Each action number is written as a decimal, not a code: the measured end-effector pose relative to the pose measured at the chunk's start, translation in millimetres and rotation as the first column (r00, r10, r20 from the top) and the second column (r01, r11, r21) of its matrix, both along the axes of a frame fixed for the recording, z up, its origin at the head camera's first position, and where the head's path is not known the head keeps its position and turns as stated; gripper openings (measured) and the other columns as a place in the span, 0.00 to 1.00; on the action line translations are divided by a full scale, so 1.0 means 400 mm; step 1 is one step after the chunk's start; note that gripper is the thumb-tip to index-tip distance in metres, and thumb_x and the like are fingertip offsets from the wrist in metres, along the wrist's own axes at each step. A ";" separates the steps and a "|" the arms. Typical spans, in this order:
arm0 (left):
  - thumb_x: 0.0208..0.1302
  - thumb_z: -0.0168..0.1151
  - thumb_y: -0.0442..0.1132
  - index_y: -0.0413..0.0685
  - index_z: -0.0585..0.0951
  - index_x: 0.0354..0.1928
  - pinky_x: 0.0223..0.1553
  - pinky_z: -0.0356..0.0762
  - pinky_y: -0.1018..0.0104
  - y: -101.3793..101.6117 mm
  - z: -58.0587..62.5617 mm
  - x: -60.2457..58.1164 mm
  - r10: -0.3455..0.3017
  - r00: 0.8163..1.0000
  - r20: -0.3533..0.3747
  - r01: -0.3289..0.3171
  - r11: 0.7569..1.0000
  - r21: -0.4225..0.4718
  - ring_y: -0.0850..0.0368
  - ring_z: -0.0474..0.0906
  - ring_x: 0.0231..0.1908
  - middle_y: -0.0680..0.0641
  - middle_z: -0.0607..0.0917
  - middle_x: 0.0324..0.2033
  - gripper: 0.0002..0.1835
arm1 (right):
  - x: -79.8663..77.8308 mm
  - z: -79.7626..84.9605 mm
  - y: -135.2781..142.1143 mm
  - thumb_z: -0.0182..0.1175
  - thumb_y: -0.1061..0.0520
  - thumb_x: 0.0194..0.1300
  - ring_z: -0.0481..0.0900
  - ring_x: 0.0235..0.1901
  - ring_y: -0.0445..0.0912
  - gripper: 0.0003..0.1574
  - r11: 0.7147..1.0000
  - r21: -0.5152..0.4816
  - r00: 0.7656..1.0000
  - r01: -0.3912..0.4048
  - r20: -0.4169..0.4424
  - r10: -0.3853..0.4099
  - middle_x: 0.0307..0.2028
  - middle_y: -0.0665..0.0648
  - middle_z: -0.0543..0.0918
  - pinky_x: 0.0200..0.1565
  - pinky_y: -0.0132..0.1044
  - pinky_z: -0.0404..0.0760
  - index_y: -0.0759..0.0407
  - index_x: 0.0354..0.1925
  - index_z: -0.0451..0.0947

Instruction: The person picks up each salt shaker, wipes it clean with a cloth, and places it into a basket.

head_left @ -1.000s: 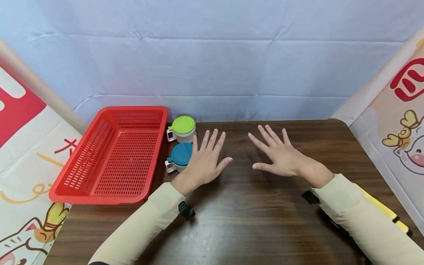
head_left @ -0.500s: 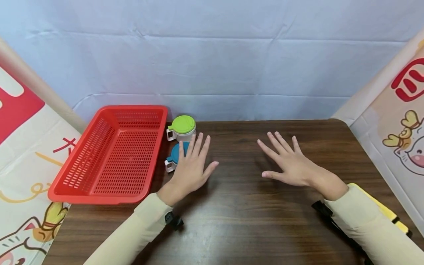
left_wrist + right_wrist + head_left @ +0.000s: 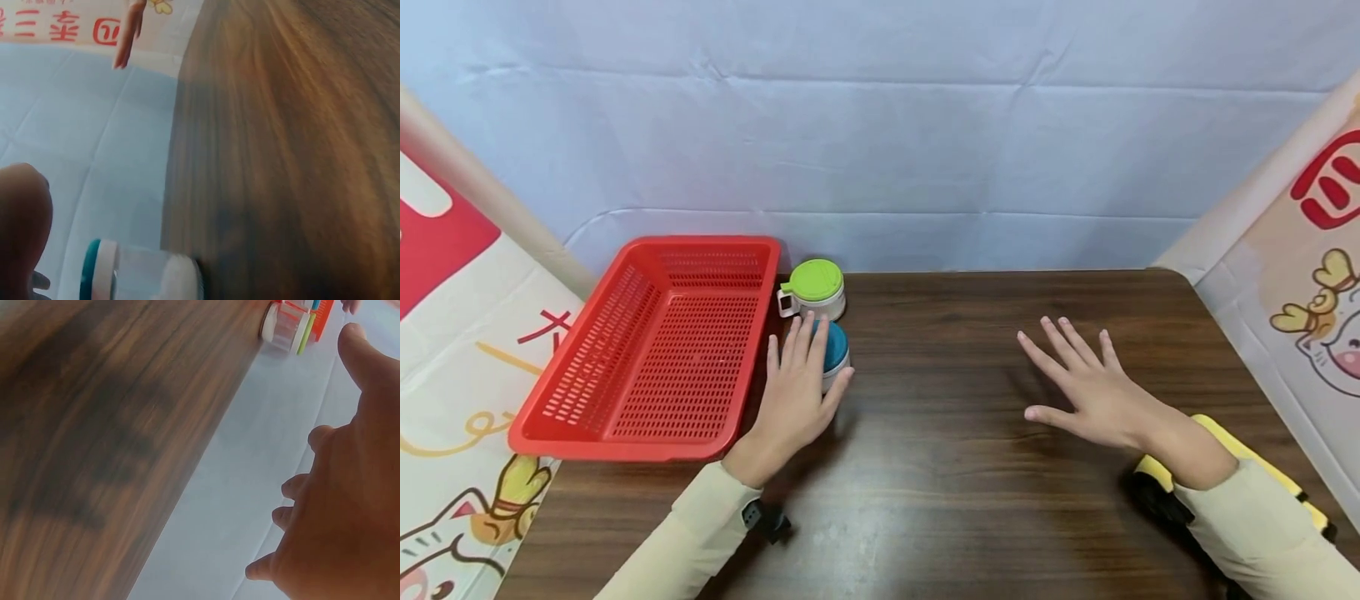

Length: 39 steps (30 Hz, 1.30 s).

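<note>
Left hand (image 3: 793, 402) centre-left of frame, fingers extended, thumb out to the side, over the blue-lidded jar (image 3: 837, 350); contact can't be told from the head view. Fingers cover the left part of that lid. Jar stands upright on the tabletop (image 3: 940, 500), right of the red basket (image 3: 617, 452). Left wrist view: jar's clear body and teal-blue lid at bottom edge, thumb at left edge.

Green-lidded jar (image 3: 817, 283) upright just behind the blue one, white handle (image 3: 786, 305) facing the basket. Basket is perforated plastic, fills left of frame, long side next to both jars.

Right hand (image 3: 1097, 400) right of centre, fingers spread wide, palm down, above bare wood, well apart from jars. Right wrist view: spread fingers, both jars and a bit of basket far off at the top.

Yellow-and-black item (image 3: 1232, 446) lower right, partly hidden by the right forearm. Pale sleeves (image 3: 658, 546) on both arms, dark wrist device (image 3: 767, 520) by left cuff. Light blue-white cloth (image 3: 925, 150) hangs behind.
</note>
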<state>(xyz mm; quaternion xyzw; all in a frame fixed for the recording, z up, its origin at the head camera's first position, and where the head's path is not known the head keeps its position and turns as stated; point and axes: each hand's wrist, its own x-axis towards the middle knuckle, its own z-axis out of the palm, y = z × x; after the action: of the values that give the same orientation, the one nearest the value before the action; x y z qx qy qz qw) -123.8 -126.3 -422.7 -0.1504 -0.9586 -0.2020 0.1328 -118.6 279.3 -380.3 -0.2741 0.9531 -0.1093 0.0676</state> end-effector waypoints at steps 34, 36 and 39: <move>0.77 0.55 0.42 0.34 0.46 0.79 0.74 0.50 0.43 -0.054 -0.116 0.024 0.136 0.981 0.137 -0.183 0.880 0.437 0.40 0.49 0.76 0.33 0.53 0.77 0.41 | 0.153 -0.059 0.226 0.58 0.40 0.74 0.20 0.75 0.67 0.61 0.953 -0.021 0.936 0.302 0.195 -0.293 0.77 0.73 0.27 0.57 0.80 0.18 0.48 0.81 0.25; 0.78 0.54 0.41 0.33 0.47 0.79 0.74 0.51 0.43 -0.055 -0.120 0.025 0.135 0.980 0.145 -0.188 0.866 0.464 0.40 0.50 0.76 0.33 0.54 0.76 0.39 | 0.160 -0.068 0.237 0.58 0.39 0.74 0.20 0.75 0.68 0.62 0.947 -0.012 0.927 0.322 0.207 -0.313 0.76 0.76 0.28 0.56 0.81 0.19 0.51 0.81 0.25; 0.79 0.52 0.41 0.33 0.48 0.79 0.74 0.52 0.42 -0.055 -0.124 0.024 0.137 0.977 0.163 -0.202 0.841 0.502 0.41 0.52 0.76 0.33 0.55 0.76 0.37 | 0.169 -0.084 0.256 0.59 0.38 0.73 0.20 0.74 0.71 0.65 0.939 0.000 0.916 0.345 0.219 -0.337 0.75 0.80 0.29 0.54 0.84 0.22 0.56 0.80 0.24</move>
<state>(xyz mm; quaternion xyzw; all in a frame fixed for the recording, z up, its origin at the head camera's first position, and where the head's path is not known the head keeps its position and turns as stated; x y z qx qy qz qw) -114.2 -148.4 -472.4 -0.0114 -0.8852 -0.4472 0.1275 -51.1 381.8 -413.9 -0.0916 0.9709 -0.1669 0.1450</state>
